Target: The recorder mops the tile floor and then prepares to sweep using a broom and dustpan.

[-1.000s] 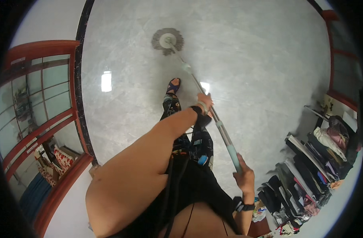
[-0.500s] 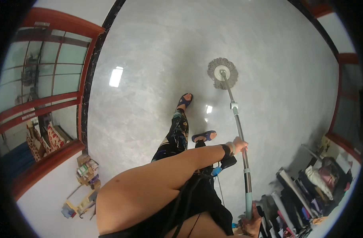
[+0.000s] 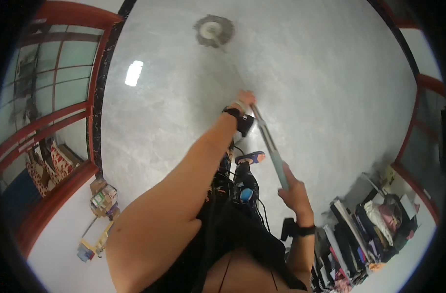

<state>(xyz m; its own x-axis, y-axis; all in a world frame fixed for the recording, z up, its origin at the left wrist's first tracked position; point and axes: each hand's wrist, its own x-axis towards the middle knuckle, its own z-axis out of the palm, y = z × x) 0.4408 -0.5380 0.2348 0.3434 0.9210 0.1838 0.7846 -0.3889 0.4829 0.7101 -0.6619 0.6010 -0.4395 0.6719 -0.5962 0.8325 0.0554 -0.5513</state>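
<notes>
A long-handled mop [image 3: 267,134] slants away from me over the glossy grey floor [image 3: 325,93]. Its round head [image 3: 211,30], with grey strands around a pale disc, lies far out on the floor and is blurred. My left hand [image 3: 246,97] is wrapped around the metal pole, arm stretched forward. Lower down, my right hand [image 3: 294,189] grips the pale green upper end of the handle. Both wrists wear dark bands. Between my arms shows one foot in a blue sandal [image 3: 251,157].
Clothes and bags [image 3: 364,229] are heaped along the wall at the right. At the left stand a red-framed glass door [image 3: 69,73], small boxes [image 3: 105,199] and a yellow stand [image 3: 97,239]. Another red frame [image 3: 408,132] edges the right side.
The mop head has moved forward and to the left. Both hands have gone forward with the handle, and my right forearm has come into view.
</notes>
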